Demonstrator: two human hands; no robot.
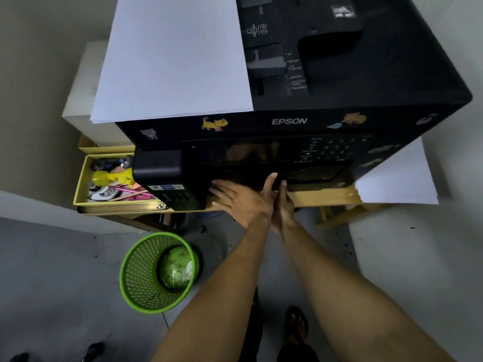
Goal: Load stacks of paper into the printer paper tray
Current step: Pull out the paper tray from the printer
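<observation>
A black Epson printer (290, 121) stands on a low wooden table (324, 197). A stack of white paper (172, 61) lies on the printer's top, at its left. Another white stack (397, 181) rests on the table to the printer's right. My left hand (243, 199) lies flat, fingers spread, against the lower front of the printer. My right hand (283, 202) is beside it, edge-on, fingers reaching under the front panel. The paper tray itself is dark and I cannot make it out. Neither hand holds paper.
A yellow tray (81, 178) with pens and small toys sits left of the printer. A green mesh bin (156, 273) stands on the grey floor below. A white box (86, 82) is behind the tray. My sandalled foot (296, 325) shows under my arms.
</observation>
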